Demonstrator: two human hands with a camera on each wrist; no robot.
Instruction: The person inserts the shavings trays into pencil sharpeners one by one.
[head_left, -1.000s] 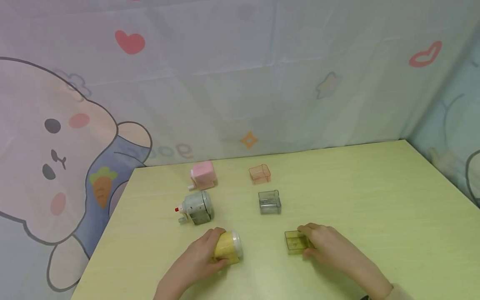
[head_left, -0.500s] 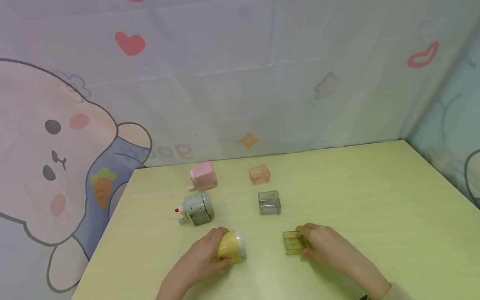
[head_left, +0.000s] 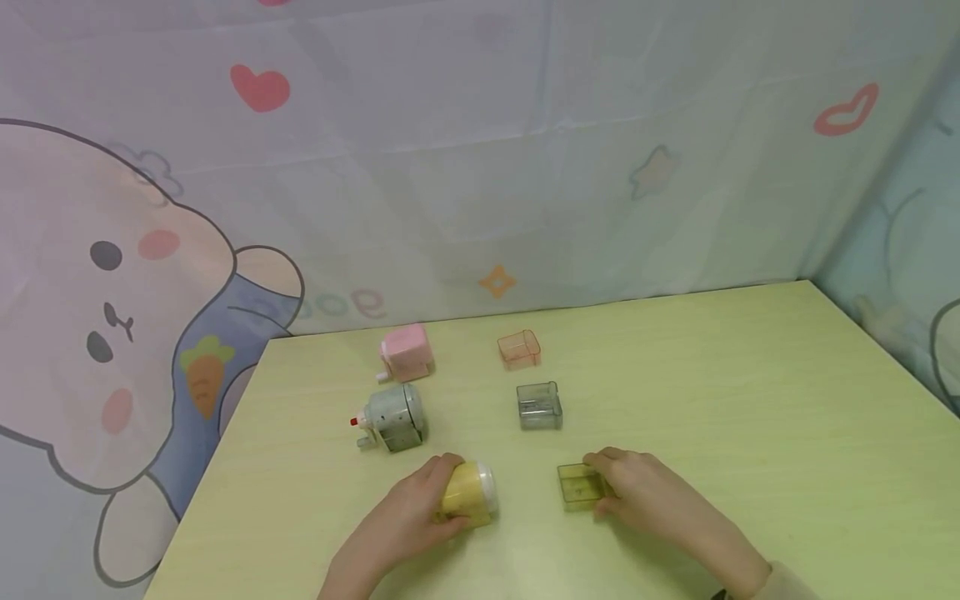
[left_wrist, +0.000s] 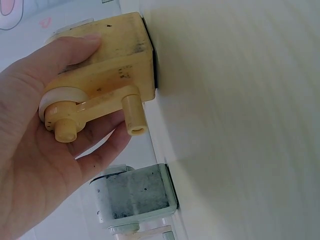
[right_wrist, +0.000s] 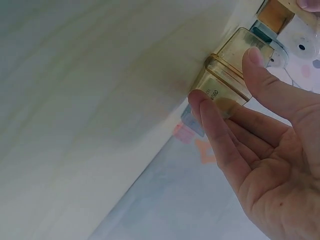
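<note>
My left hand (head_left: 405,518) grips a yellow hand-crank pencil sharpener (head_left: 465,497) low over the table's front half. In the left wrist view, the thumb lies along the sharpener's (left_wrist: 115,65) body, and its crank points towards the camera. To the right, my right hand (head_left: 647,497) pinches a clear yellow shavings drawer (head_left: 576,487) between thumb and fingers. The drawer's hollow side faces up in the head view, and a short gap separates it from the sharpener's white-rimmed end. In the right wrist view the drawer (right_wrist: 231,75) shows small lettering beside the fingertips.
Behind the left hand stand a grey crank sharpener (head_left: 394,417) and a pink one (head_left: 407,353). A clear grey drawer (head_left: 538,407) and a clear orange drawer (head_left: 519,350) lie to their right. A printed cloth (head_left: 585,183) hangs along the table's back edge.
The left hand has shifted slightly right with the yellow sharpener, and the right hand slightly left with the yellow drawer, narrowing the gap. The other sharpeners and drawers have stayed put.
</note>
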